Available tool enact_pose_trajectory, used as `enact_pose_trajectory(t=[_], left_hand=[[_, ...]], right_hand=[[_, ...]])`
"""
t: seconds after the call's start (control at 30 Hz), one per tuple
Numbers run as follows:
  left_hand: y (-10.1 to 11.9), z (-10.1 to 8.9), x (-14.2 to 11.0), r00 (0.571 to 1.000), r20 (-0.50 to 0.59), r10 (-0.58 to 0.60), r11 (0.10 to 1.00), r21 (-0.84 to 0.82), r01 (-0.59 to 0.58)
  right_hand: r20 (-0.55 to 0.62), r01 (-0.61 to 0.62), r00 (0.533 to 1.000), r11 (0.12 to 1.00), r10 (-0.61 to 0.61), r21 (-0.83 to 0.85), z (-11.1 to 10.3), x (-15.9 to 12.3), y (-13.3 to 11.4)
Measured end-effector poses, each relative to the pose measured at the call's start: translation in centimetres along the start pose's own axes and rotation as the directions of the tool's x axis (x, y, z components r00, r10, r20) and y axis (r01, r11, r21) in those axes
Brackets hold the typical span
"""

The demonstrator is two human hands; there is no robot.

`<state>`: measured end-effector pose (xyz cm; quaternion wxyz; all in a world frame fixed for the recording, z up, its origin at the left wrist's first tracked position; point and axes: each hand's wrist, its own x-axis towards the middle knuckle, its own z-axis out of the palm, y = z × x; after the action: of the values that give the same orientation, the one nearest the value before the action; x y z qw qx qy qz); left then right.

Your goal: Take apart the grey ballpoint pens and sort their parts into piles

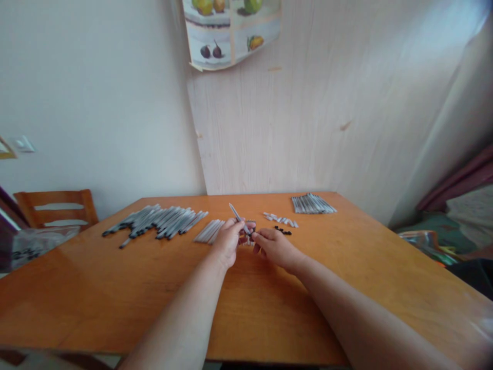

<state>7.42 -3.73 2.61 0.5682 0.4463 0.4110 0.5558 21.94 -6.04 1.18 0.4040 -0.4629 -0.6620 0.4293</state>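
Observation:
My left hand (228,240) is closed around a slim grey-white pen (235,211), tilted with its pointed end up and to the left. At the pen's lower end, the fingertips of my right hand (276,246) are pinched together by a small dark piece; whether that piece is part of the pen cannot be made out. Just beyond my right hand lie several small black pieces (283,230), with short whitish caps (280,219) farther back. A row of pale tubes (208,232) lies left of my left hand. Something behind my fingers is mostly hidden.
Many pens with black ends (165,222) are spread over the left part of the wooden table (162,288). A neat batch of grey pens (313,203) lies at the back right. A wooden chair (57,199) with a plastic bag stands at left; the wall rises behind the table.

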Motion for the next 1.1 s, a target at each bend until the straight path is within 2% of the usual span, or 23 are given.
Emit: enact_pose_trajectory(t=[0.2, 0.67, 1.1], left_hand=[[-0.3, 0.0, 0.06, 0.999, 0.053, 0.003, 0.999, -0.042, -0.001], [0.1, 0.13, -0.22, 0.996, 0.091, -0.015, 0.995, -0.098, 0.024], [-0.05, 0.0, -0.15, 0.994, 0.105, -0.01, 0.999, -0.041, 0.015]], right_hand=[[-0.003, -0.003, 1.0, 0.994, 0.004, 0.111, 0.16, -0.29, -0.32], [0.026, -0.08, 0.997, 0.929, 0.076, 0.361, 0.01, -0.46, -0.7], [-0.054, -0.017, 0.998, 0.942, 0.037, 0.335, -0.05, -0.34, -0.87]])
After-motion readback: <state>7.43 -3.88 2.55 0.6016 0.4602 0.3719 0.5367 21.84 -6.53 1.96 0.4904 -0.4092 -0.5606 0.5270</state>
